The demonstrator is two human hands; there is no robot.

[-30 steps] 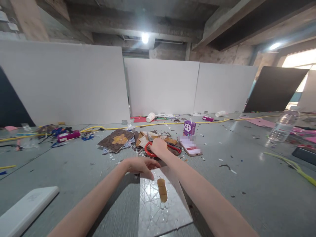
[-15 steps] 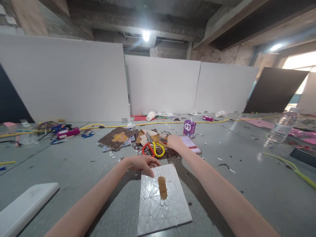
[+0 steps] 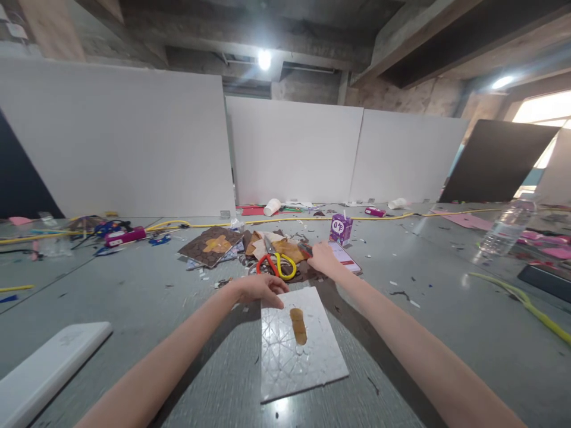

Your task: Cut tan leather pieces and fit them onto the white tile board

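Note:
My left hand [image 3: 263,289] is at the far left corner of a white square tile-like board [image 3: 281,362] with a raised pattern of lines. Its thumb lies on the board's face and its fingers curl by the far edge. A brown rounded strip [image 3: 298,326] is on that board. Further away, my right hand [image 3: 325,260] is closed beside a heap of brown and tan scraps [image 3: 289,249]; a small dark, reddish object shows at its fingertips, too small to name. Scissors [image 3: 277,265] with red and yellow handles lie on the scraps.
A phone [image 3: 345,258] and a purple drink carton [image 3: 341,229] are just beyond my right hand. Left of the scraps lies a dark brown patterned square [image 3: 209,246]. A white slab [image 3: 53,368] is at near left, a plastic bottle [image 3: 508,229] at right. A yellow cable [image 3: 303,219] crosses behind.
The white board has shifted a little away from me and to the right, with my left hand at its corner. My right hand has moved slightly to the right beside the scraps.

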